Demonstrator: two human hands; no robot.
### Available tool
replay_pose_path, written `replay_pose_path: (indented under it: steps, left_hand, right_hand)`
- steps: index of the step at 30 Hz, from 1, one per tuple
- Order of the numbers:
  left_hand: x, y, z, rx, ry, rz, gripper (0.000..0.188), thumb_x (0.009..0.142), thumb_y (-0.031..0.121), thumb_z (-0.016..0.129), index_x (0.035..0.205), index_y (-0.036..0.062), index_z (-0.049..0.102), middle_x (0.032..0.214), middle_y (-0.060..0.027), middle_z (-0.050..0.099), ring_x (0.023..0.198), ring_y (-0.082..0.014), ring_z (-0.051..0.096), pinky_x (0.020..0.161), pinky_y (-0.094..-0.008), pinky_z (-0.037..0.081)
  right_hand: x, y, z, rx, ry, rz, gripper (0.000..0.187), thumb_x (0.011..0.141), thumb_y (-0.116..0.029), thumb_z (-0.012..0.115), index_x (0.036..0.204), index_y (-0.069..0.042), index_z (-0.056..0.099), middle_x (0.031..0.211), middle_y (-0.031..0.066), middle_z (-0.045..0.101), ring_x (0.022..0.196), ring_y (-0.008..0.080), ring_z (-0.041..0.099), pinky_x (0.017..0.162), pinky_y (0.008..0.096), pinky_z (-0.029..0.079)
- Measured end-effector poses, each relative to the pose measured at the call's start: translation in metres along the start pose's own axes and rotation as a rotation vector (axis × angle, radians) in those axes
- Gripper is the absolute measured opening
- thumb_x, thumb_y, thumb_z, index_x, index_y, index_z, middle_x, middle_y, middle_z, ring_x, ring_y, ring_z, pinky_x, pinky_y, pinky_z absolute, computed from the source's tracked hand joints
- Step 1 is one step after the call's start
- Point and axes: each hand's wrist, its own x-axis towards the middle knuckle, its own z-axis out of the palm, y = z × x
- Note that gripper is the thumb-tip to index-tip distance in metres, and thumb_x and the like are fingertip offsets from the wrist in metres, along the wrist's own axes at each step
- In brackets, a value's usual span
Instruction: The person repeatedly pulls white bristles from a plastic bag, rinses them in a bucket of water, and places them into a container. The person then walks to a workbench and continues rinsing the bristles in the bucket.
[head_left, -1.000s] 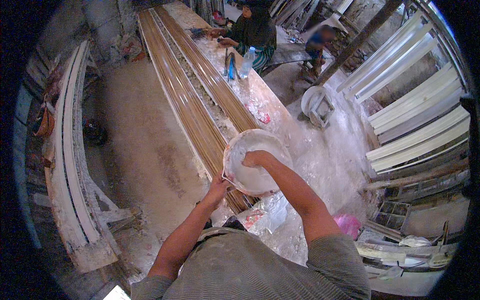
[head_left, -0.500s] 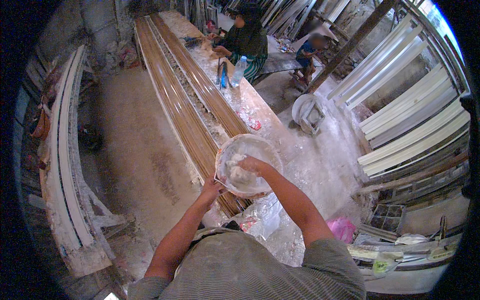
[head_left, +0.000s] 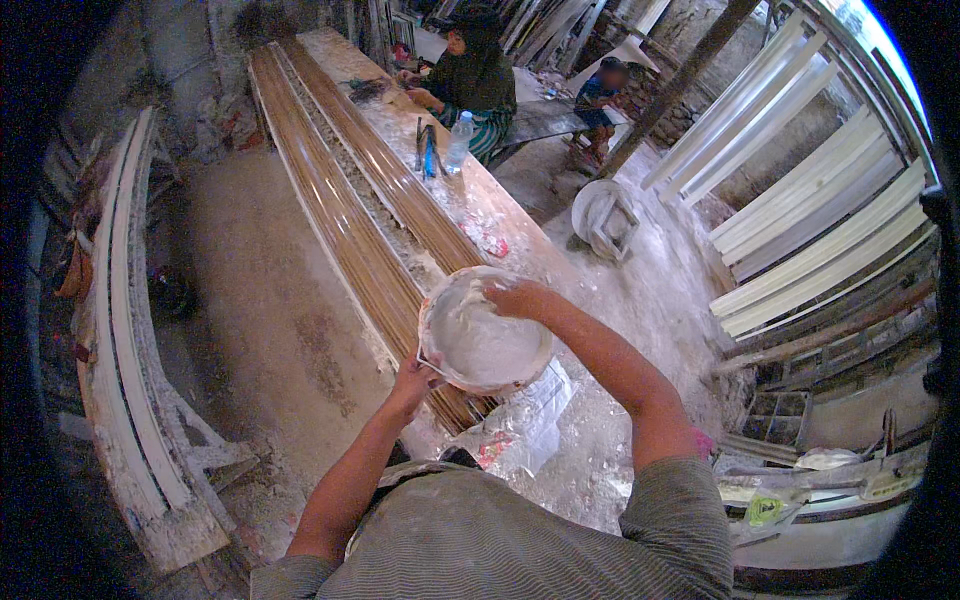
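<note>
A round white bucket (head_left: 430,340) is tilted toward me over the near end of the brown mouldings, with pale wet plaster (head_left: 485,340) inside. My left hand (head_left: 418,378) is closed on its near left rim. Inside the bucket, my right hand (head_left: 517,298) reaches against the far right wall, fingers bent down; their tips are hidden in the plaster. Below the bucket, two long glossy brown moulding forms (head_left: 340,210) run away along the bench. A crumpled whitish plastic bag (head_left: 535,425) lies under the bucket's right side.
A clear bottle (head_left: 459,140) and dark-and-blue tools (head_left: 430,150) stand on the bench (head_left: 500,205). Beyond sit a person (head_left: 470,80) and a smaller person (head_left: 597,105). White mouldings (head_left: 810,220) lean at right; another bench (head_left: 190,535) stands left. A white round tub (head_left: 603,215) is on the floor.
My right hand has moved from the middle of the bucket to its far right wall. The white clump at its fingers no longer shows. The bucket leans more toward me.
</note>
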Motion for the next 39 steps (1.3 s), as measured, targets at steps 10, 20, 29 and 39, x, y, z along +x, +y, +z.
replay_pose_path:
  steps: [10, 20, 29, 39]
  left_hand:
    - [-0.005, 0.01, 0.004, 0.015, -0.013, 0.017, 0.035, 0.099, 0.021, 0.058, 0.131, 0.0082, 0.054, 0.116, -0.0023, 0.064, 0.105, -0.0163, 0.061, 0.092, -0.0385, 0.052]
    - [-0.005, 0.006, -0.002, 0.017, -0.055, 0.002, 0.041, 0.099, 0.024, 0.058, 0.136, 0.0079, 0.049, 0.119, -0.0045, 0.063, 0.107, -0.0169, 0.061, 0.096, -0.038, 0.051]
    - [0.001, 0.004, 0.002, 0.02, 0.002, 0.016, 0.039, 0.099, 0.022, 0.059, 0.136, 0.0123, 0.049, 0.118, -0.0017, 0.063, 0.106, -0.0156, 0.06, 0.094, -0.0408, 0.051]
    - [0.003, 0.0, -0.005, 0.051, -0.037, -0.066, 0.036, 0.099, 0.025, 0.06, 0.133, 0.017, 0.051, 0.118, 0.0017, 0.063, 0.108, -0.0165, 0.058, 0.092, -0.0433, 0.05]
  right_hand:
    - [-0.028, 0.088, 0.086, -0.333, 0.02, -0.105, 0.054, 0.09, -0.023, 0.055, 0.139, -0.006, 0.04, 0.131, 0.023, 0.056, 0.114, 0.0367, 0.06, 0.091, 0.0443, 0.053]
    - [-0.039, 0.004, 0.114, 0.224, -0.138, 0.388, 0.033, 0.091, -0.025, 0.053, 0.112, -0.001, 0.062, 0.114, 0.0245, 0.062, 0.109, 0.0387, 0.061, 0.096, 0.0437, 0.05]
    - [0.001, 0.032, 0.166, 0.892, -0.109, 0.101, 0.045, 0.097, -0.038, 0.049, 0.128, -0.007, 0.055, 0.119, 0.017, 0.063, 0.104, 0.0338, 0.062, 0.102, 0.0468, 0.041]
    - [0.007, -0.006, 0.128, 1.05, -0.152, 0.243, 0.044, 0.095, -0.038, 0.054, 0.119, -0.002, 0.055, 0.11, 0.021, 0.063, 0.099, 0.0356, 0.062, 0.102, 0.0505, 0.04]
